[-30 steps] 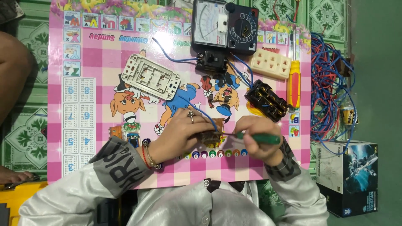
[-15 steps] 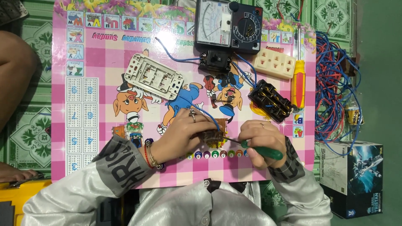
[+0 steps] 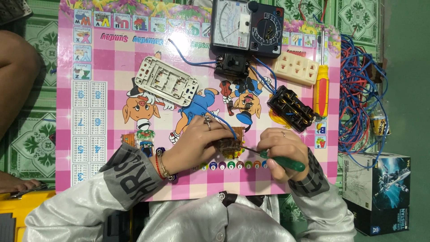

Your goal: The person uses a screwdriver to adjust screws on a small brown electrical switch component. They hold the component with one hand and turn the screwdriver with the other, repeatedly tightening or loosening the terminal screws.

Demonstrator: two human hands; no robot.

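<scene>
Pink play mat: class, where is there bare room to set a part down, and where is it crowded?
Free: the pink play mat left of the white switch plate. Crowded: the right, around the black socket block, cream outlet, yellow screwdriver and wires.

Single head view, looking steeply down, close over pink board [image 3: 107, 179]; no second view.

Small brown component [image 3: 228, 144] meets green-handled screwdriver [image 3: 281, 162] on pink mat.

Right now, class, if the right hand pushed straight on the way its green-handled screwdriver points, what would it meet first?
The right hand aims the green-handled screwdriver leftward; its tip looks to be already at the small brown electrical part steadied by the left hand, though depth is unclear.
</scene>
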